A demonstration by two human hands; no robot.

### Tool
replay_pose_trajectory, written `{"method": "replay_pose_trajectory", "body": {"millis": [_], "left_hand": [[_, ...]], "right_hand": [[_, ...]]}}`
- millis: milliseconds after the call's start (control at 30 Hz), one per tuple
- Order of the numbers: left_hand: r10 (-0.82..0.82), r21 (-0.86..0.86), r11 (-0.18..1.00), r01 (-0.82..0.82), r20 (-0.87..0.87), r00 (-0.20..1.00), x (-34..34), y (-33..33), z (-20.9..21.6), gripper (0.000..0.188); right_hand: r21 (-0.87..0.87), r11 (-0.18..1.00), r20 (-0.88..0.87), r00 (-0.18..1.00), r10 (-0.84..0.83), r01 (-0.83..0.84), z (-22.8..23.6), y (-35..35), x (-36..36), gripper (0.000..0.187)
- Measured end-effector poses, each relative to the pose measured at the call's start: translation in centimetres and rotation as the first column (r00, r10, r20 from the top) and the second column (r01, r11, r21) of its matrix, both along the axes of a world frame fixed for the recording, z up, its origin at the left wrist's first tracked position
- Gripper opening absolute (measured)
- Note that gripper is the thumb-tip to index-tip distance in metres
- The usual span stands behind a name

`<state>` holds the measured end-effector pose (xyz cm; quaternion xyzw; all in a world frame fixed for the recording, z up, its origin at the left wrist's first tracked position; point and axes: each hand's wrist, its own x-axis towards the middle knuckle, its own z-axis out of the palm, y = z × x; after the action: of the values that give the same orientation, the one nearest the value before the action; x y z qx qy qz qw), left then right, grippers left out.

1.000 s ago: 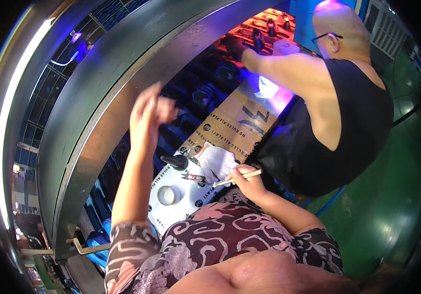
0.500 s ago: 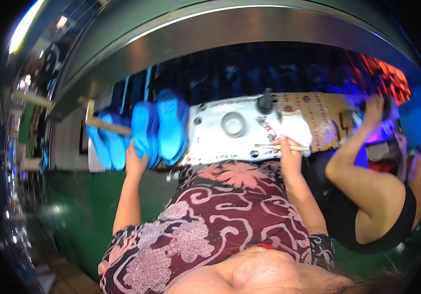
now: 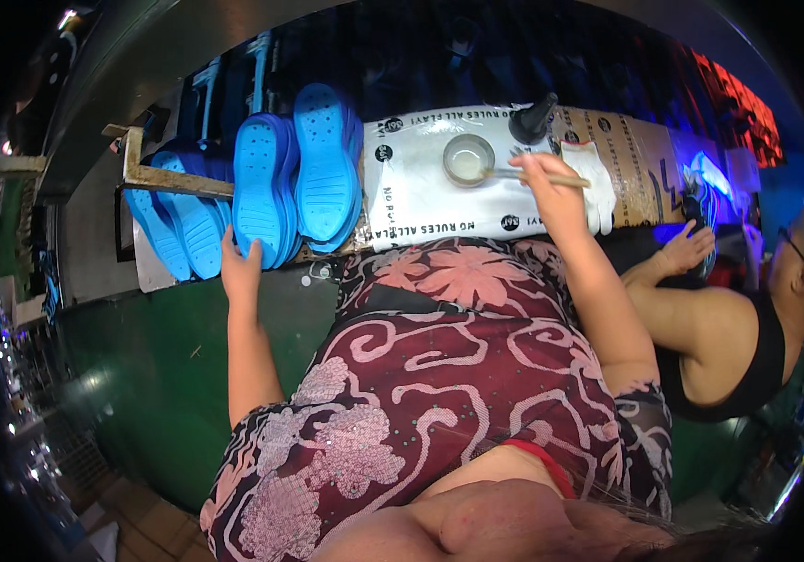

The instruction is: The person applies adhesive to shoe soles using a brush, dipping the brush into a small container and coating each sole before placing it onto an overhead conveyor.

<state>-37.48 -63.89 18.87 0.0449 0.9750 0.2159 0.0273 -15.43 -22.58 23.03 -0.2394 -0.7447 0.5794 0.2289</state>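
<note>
My right hand (image 3: 552,187) pinches a thin wooden brush (image 3: 578,181), held sideways with its bristle end at the right rim of a small round bowl (image 3: 468,141) of pale, clear-looking liquid. The bowl stands on a white printed sheet. On the left, my left hand (image 3: 241,262) is closed around the near heel end of a stack of blue shoe soles (image 3: 261,178), thumb on one side and fingers on the other. Beside it stands another stack of blue soles (image 3: 319,169); more soles (image 3: 194,211) lie to its left. Whether I hold one sole or several is hard to see.
A black nozzle-topped bottle (image 3: 535,120) stands behind the bowl, and a white cloth or glove (image 3: 598,192) lies right of my right hand. A metal bar (image 3: 172,178) juts over the left soles. A co-worker's arm (image 3: 692,314) reaches in at the right.
My right hand has moved up and left, bringing the brush from the sheet's front edge to the bowl. My left hand stays at the soles. The view has tilted; the co-worker's arm has lowered.
</note>
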Motion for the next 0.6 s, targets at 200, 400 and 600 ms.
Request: {"method": "replay_pose_trajectory", "body": {"millis": [200, 400, 600], "left_hand": [[-0.139, 0.732, 0.648, -0.21, 0.385, 0.912, 0.2, -0.9, 1.4, 0.04], [-0.431, 0.83, 0.284, -0.481, 0.558, 0.709, 2.9, 1.5, 2.2, 0.05], [-0.459, 0.802, 0.164, -0.574, 0.577, 0.676, 4.2, 3.6, 1.7, 0.058]], "right_hand": [[0.445, 0.886, 0.057, 0.992, 0.113, -0.127, -1.7, 0.7, -3.7, 0.016], [0.55, 0.82, 0.183, 0.981, 0.066, -0.158, -4.0, 0.5, -5.4, 0.018], [0.314, 0.949, 0.027, 0.999, -0.04, 0.029, -2.3, 0.6, -3.8, 0.022]]}}
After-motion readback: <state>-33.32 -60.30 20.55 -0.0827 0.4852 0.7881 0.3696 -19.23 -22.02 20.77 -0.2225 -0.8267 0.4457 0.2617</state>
